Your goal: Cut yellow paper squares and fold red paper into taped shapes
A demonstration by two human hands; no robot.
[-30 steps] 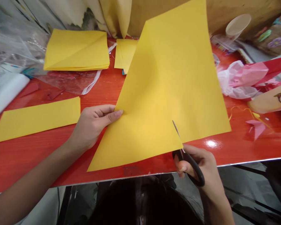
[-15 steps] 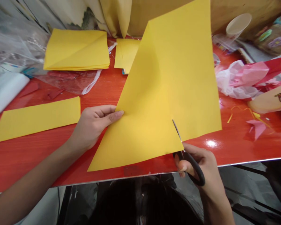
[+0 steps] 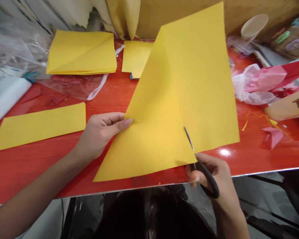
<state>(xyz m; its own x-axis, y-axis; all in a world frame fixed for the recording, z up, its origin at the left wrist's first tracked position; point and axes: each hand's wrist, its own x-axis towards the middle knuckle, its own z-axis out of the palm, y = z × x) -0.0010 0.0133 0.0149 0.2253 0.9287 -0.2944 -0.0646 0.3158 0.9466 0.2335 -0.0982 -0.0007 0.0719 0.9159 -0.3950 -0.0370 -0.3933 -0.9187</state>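
Observation:
A large sheet of yellow paper (image 3: 161,109) with a crease down its middle is held up over the near edge of the red table. My left hand (image 3: 102,134) pinches its left edge between thumb and fingers. In my right hand (image 3: 215,176) is a pair of scissors (image 3: 207,179) with black handles. One blade shows on top of the sheet, the other is hidden beneath it. A cut runs in from the lower edge, and the paper is parted at the blades.
A narrow yellow strip (image 3: 42,125) lies at the left of the red table (image 3: 109,96). Behind it, a yellow paper stack (image 3: 82,53) rests on a clear plastic bag (image 3: 17,43). To the right are pink and white tissue (image 3: 261,81), a paper cup (image 3: 254,27) and a pink scrap (image 3: 274,136).
The sheet has shifted slightly right and down, and the gap at its cut lower edge looks a little wider. Both hands have stayed almost in place.

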